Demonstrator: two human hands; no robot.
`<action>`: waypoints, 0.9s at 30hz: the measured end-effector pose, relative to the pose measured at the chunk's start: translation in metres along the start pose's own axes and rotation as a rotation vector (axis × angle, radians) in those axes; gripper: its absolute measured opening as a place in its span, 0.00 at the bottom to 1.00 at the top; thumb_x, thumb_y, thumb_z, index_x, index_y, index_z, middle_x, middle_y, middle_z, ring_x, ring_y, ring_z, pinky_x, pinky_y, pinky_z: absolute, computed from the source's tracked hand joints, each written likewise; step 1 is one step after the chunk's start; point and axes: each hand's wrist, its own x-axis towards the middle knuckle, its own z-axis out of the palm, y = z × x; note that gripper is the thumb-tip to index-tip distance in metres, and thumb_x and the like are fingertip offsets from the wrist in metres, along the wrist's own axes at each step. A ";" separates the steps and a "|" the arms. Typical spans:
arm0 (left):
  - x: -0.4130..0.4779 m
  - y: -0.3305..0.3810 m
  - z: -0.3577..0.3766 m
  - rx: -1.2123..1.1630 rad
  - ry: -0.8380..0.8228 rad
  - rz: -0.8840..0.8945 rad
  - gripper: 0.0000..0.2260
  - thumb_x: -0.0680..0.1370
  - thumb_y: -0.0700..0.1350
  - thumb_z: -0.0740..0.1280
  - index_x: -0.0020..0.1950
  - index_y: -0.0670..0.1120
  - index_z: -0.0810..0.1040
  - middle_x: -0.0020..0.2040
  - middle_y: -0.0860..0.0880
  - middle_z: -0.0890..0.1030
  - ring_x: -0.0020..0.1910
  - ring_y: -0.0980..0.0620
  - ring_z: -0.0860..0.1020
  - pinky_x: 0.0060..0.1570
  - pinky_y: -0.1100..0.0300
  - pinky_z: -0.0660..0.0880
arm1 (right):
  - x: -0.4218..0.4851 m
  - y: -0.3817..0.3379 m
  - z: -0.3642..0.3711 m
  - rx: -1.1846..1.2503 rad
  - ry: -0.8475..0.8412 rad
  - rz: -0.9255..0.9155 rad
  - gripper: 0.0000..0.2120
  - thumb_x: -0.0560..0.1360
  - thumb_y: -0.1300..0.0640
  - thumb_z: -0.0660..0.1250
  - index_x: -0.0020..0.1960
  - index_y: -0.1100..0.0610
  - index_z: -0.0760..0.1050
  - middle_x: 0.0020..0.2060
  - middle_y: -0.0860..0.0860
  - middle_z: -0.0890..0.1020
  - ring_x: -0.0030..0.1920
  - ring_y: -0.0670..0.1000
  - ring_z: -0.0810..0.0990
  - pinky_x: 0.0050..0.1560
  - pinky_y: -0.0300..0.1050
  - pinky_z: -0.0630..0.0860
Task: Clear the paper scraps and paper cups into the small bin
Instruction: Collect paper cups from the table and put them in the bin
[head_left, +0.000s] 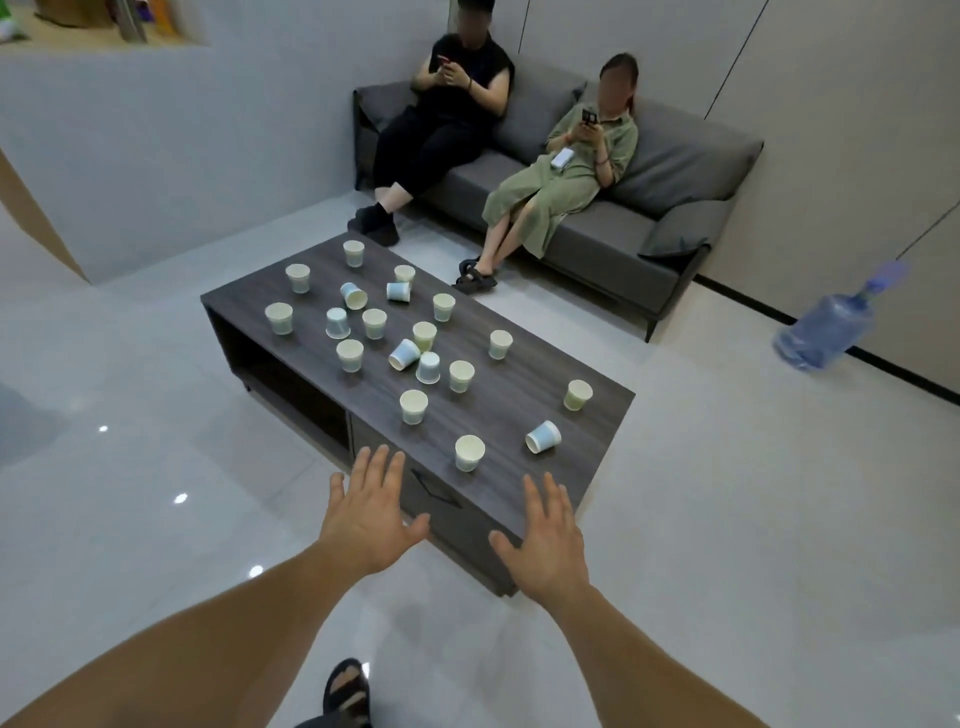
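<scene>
Head view, looking down along the desk (519, 400) from its near short end. Left hand (371, 512) over the desk's near left corner, right hand (545, 540) over the near edge. Both spread wide, fingers straight and apart, palms down, holding nothing, touching no cup.

Just past the fingertips, toward the desk's far end: nearest cup (469, 453), upright, mouth up, between the two hands and about equally close to each. Just to its right on the desk, a tipped cup (543, 436) on its side, long axis slanting across the desk, mouth toward the near left corner. Probably the right hand's to take, being on that side.

Other paper cups (424, 335) scattered over the desk's middle and far end, well apart from both hands. Mostly upright, a few on their sides, a couple mouth down. Small, pale inside, light blue or greenish-white outside. Thin-walled by the look, so likely light, easily knocked or crushed, and likely stackable.

No paper scraps to be made out on the desk. Small bin nowhere in view, so no telling which way from the desk to carry. Judged as barely begun: nothing gathered, every visible cup on the desk.
</scene>
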 end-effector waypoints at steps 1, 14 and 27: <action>0.016 -0.002 -0.006 -0.001 -0.002 0.020 0.40 0.75 0.67 0.55 0.78 0.50 0.41 0.79 0.49 0.41 0.77 0.47 0.38 0.74 0.42 0.45 | 0.015 -0.005 -0.001 0.008 -0.001 0.014 0.42 0.76 0.35 0.59 0.79 0.47 0.40 0.79 0.48 0.39 0.78 0.53 0.39 0.75 0.56 0.54; 0.177 -0.013 0.000 -0.005 -0.256 0.041 0.42 0.73 0.62 0.62 0.79 0.50 0.43 0.79 0.50 0.48 0.78 0.49 0.45 0.74 0.48 0.52 | 0.179 -0.018 0.025 0.071 -0.211 0.015 0.43 0.74 0.40 0.64 0.79 0.47 0.43 0.79 0.47 0.42 0.78 0.53 0.42 0.73 0.57 0.60; 0.297 -0.015 0.114 -0.200 -0.518 -0.082 0.43 0.72 0.56 0.68 0.79 0.51 0.46 0.78 0.53 0.51 0.76 0.51 0.54 0.74 0.55 0.58 | 0.337 0.011 0.163 0.044 -0.386 -0.024 0.41 0.74 0.44 0.65 0.78 0.46 0.46 0.78 0.50 0.45 0.77 0.58 0.48 0.71 0.55 0.64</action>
